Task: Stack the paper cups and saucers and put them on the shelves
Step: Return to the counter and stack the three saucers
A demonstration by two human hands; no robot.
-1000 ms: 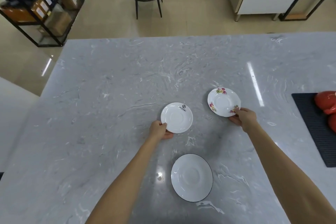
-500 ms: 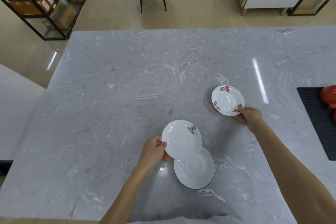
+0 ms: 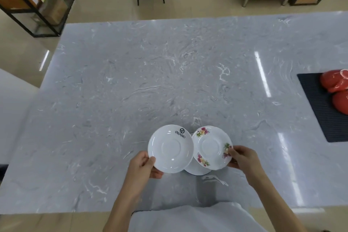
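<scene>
- My left hand (image 3: 142, 167) pinches the near-left rim of the logo saucer (image 3: 170, 149), thumb on top, fingers under.
- My right hand (image 3: 243, 158) clamps the right rim of the floral saucer (image 3: 211, 148) the same way.
- Both saucers are held side by side, edges about touching, above the third saucer (image 3: 196, 170) on the marble counter (image 3: 131, 84).
- Step: stacking saucers. Next, I'd guess, lower one centred onto the bottom saucer, then the other (ease down, ceramic chips).
- Bottom saucer mostly hidden; only a sliver shows.
- No paper cups visible. Red dishes (image 3: 337, 90) cut off at right; shelf rack (image 3: 32, 2) far left, contents blurry.
</scene>
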